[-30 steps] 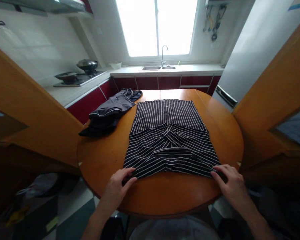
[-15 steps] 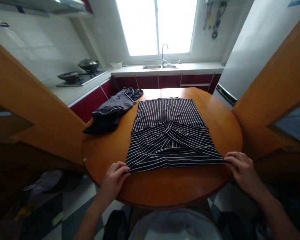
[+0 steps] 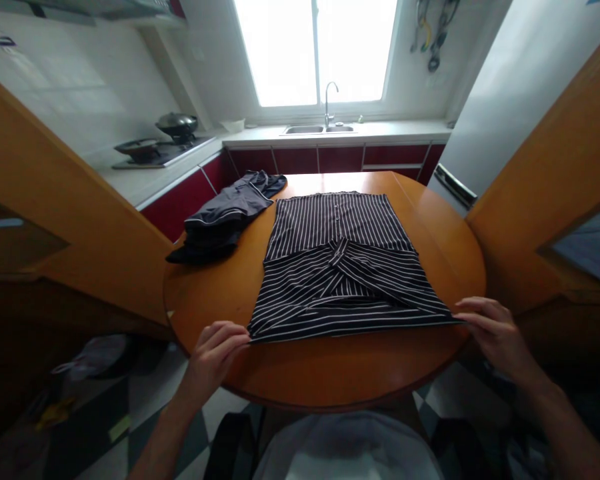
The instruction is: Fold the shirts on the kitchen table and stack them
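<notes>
A black shirt with white stripes [image 3: 337,223] lies spread on the round wooden table [image 3: 310,380]. Its sleeves are folded inward and cross near the middle, over the part closest to me. My left hand [image 3: 217,357] pinches the near left corner of the shirt between thumb and fingers. At the near right corner, my right hand [image 3: 495,333] grips the cloth the same way. The near edge is pulled straight between both hands, close to the table's front rim.
A pile of dark folded clothes [image 3: 230,213] with white piping sits on the table's left side. Behind are a counter with a sink [image 3: 325,129] and a stove with a lidded pan [image 3: 177,125]. A fridge [image 3: 490,113] stands at the right.
Both hands have moved slightly outward, left hand to the left and right hand to the right. The shirt's near edge is stretched a little wider.
</notes>
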Available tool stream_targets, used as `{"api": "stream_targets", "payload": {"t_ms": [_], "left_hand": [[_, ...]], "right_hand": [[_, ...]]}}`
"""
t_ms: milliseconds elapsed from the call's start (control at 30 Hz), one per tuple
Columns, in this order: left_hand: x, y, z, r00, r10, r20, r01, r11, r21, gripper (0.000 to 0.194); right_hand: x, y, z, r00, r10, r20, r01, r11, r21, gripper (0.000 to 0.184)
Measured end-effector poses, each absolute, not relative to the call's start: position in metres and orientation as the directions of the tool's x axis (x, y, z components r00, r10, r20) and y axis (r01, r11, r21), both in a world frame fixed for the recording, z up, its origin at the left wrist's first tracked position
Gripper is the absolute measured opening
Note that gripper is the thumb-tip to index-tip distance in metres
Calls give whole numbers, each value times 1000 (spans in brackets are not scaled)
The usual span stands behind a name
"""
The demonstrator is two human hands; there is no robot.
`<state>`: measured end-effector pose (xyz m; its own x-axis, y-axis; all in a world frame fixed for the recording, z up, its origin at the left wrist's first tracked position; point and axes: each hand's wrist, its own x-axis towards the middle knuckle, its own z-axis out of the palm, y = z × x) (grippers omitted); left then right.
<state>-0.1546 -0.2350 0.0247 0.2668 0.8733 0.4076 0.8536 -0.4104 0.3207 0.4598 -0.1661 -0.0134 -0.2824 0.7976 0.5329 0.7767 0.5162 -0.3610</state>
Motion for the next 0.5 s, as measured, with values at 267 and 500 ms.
{"api": "stream_targets", "payload": {"t_ms": [267,500], "left_hand": [[-154,-244,15,320,893,318,806,-433,405,22],[-144,-246,20,315,898,306,812,-422,403,16]], "right_hand": [[466,-169,-19,-366,815,449,780,532,-329,24],[454,-182,-5,-366,859,359,799,488,-353,23]]}}
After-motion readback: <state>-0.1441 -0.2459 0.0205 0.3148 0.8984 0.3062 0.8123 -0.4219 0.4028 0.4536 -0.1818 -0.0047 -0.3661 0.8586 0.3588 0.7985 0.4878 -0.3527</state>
